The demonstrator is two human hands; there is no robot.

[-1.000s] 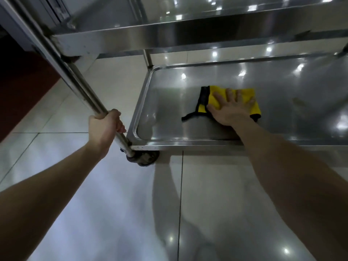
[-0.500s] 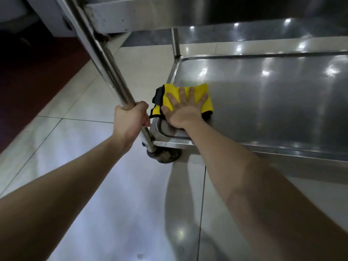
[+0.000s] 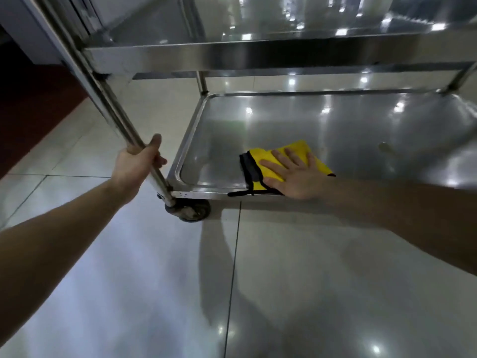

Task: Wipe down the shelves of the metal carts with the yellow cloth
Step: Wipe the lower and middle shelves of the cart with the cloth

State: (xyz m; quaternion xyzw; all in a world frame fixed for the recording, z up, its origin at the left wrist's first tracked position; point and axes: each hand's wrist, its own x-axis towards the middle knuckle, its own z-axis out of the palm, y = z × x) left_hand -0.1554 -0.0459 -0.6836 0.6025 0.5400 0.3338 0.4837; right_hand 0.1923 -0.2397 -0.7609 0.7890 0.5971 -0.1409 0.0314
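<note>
A yellow cloth [image 3: 268, 164] with a black and grey edge lies on the bottom shelf [image 3: 348, 130] of a metal cart, near its front rim. My right hand [image 3: 294, 174] presses flat on the cloth with the fingers spread, covering its right half. A black strip of the cloth hangs over the shelf's front rim. My left hand [image 3: 136, 165] is closed around the cart's slanted front-left post [image 3: 103, 94]. Above the bottom shelf sits another shiny shelf [image 3: 232, 56].
A dark caster wheel [image 3: 192, 211] sits under the cart's front-left corner. Glossy pale floor tiles [image 3: 154, 280] fill the foreground. A dark red floor area [image 3: 33, 112] lies at the left, and a grey wall or cabinet [image 3: 23, 27] stands at the top left.
My right hand has slid the cloth to the right, from the shelf's front-left corner to a spot along the front rim. My left hand keeps its grip on the post.
</note>
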